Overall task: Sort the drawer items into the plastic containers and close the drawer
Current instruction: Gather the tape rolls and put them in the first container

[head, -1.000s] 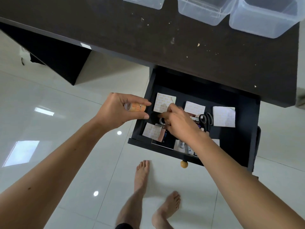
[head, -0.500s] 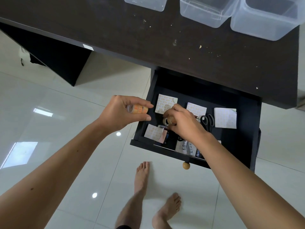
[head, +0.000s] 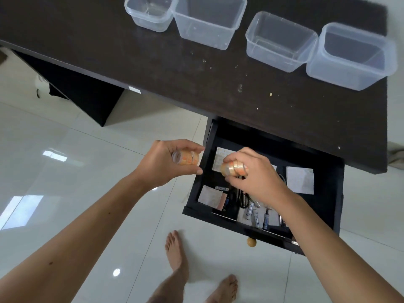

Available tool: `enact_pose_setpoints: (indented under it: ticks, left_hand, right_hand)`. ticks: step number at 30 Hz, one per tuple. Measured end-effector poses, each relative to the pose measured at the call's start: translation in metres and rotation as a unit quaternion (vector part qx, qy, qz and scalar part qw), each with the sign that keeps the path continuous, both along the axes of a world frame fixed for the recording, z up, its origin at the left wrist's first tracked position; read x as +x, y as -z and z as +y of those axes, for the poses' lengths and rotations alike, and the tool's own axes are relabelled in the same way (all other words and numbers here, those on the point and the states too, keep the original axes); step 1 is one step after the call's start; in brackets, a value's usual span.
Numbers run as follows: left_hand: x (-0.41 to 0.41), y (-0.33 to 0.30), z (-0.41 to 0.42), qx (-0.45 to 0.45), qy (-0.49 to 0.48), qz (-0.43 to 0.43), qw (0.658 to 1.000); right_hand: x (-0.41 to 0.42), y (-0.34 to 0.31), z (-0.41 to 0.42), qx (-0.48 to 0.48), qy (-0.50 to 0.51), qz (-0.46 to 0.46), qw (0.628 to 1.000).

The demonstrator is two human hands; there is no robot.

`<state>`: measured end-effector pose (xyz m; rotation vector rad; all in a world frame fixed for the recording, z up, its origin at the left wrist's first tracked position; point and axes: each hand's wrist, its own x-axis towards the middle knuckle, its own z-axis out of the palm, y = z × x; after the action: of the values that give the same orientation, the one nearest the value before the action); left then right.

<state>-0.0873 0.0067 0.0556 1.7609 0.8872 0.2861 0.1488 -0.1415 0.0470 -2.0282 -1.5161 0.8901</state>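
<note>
Dark desk (head: 153,68), open drawer (head: 328,193), left hand (head: 166,162) and right hand (head: 255,176) each gripping orange-labelled tape rolls (head: 188,159)

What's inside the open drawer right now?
Inside the drawer: white paper squares, batteries, and a black-handled tool, partly hidden. The right hand, holding tape rolls, covers the middle; the back lies under the desk.
</note>
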Motion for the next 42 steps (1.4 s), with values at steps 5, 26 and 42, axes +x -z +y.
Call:
enact_pose_setpoints:
  ticks: [5, 26, 42]
  left_hand:
    - [-0.002, -0.027, 0.042, 0.016, -0.029, 0.018, 0.999]
    - [0.037, -0.106, 0.276, 0.119, -0.173, -0.053, 0.976]
    - [0.065, -0.073, 0.367, 0.110, -0.203, -0.088, 0.969]
  right_hand:
    - [-0.005, -0.051, 0.045, 0.021, -0.013, 0.030, 0.999]
    - [0.014, -0.159, 0.340, 0.110, -0.009, -0.003, 0.994]
    - [0.024, -0.119, 0.474, 0.093, -0.086, -0.011, 0.992]
